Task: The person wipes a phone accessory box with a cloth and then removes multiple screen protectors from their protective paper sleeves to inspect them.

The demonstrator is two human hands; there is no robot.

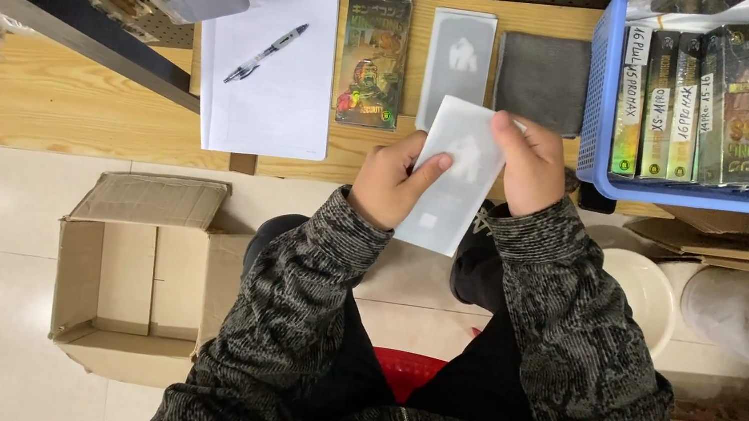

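sleeve [454,178]: flat, pale translucent, white shape printed on it, tilted | held just in front of bench [58,102] edge | left hand [391,183] and right hand [529,165] both pinch its sides

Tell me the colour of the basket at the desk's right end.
Blue: the basket is blue slatted plastic, seen best in the head view, holding upright packages.

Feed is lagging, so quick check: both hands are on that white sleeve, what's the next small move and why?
Probably slide the right hand to the white sleeve top edge and open it. The left hand already steadies the sleeve's side, it is lifted off the wooden table, and nothing has come out.
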